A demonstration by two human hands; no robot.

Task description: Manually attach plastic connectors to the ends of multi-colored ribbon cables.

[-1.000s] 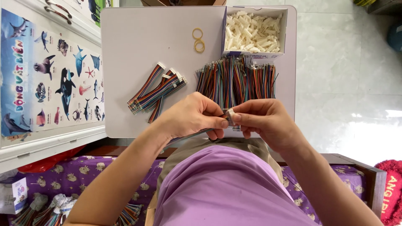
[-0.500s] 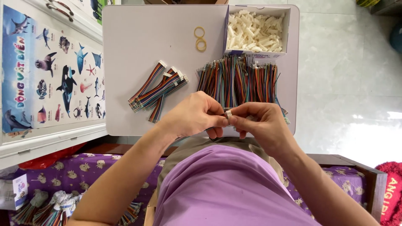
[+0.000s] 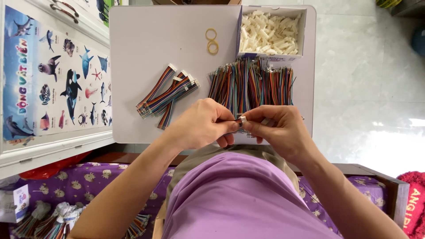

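Note:
Both hands meet at the near edge of a white table [image 3: 146,40]. My left hand [image 3: 201,124] and my right hand [image 3: 276,128] pinch a small white plastic connector [image 3: 243,120] together between their fingertips. Just beyond the hands lies a spread row of multicoloured ribbon wires [image 3: 250,84]. To the left of it sits a small pile of finished wire bundles with white connectors [image 3: 166,95]. A cardboard box of several white connectors [image 3: 270,33] stands at the far right of the table.
Two yellow rubber bands [image 3: 212,41] lie near the box. A white cabinet with a sea-animal poster [image 3: 53,84] stands at the left. Purple patterned fabric [image 3: 93,181] lies below, with more wire bundles [image 3: 48,221] at the lower left. Pale tiled floor [image 3: 367,79] shows at right.
The hands stay together at the table's near edge; the fingers have shifted slightly on the small connector. Nothing else has moved.

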